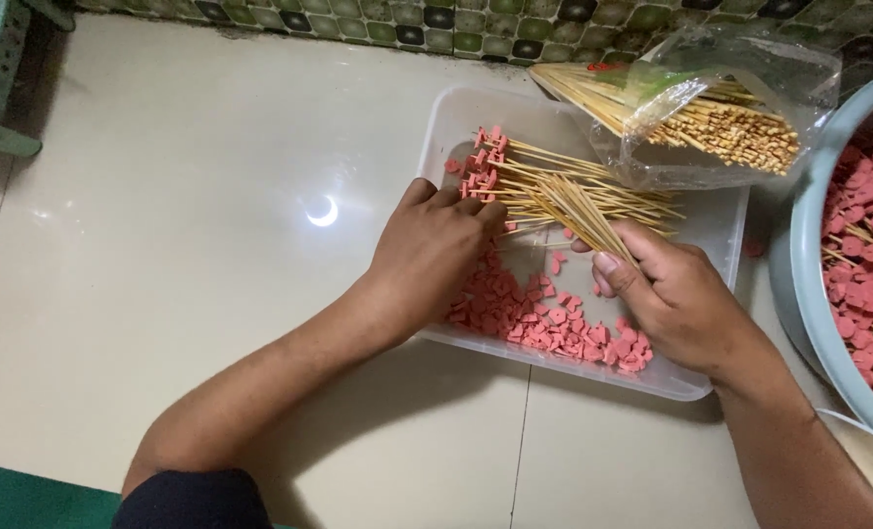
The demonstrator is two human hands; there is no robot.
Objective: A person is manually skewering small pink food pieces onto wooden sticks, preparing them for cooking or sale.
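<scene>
Both hands' fingers (476,211) work skewers (564,196) inside the tray's rim (436,127).

The floor (211,196) is glossy pale tile, smooth enough to mirror a lamp as a bright spot, with thin grout lines, and along the far edge runs a band of small glazed mosaic tiles (436,24) in green and dark tones. The tray (696,387) is clear, slightly frosted plastic, the bag (750,69) at far right is thin crinkled transparent film with shiny creases, and the basin (799,264) at right is smooth grey-blue plastic. The skewers (574,196) are pale, matt, dry-looking bamboo or wood, and the pink pieces (544,318) look soft, matt and slightly moist
</scene>
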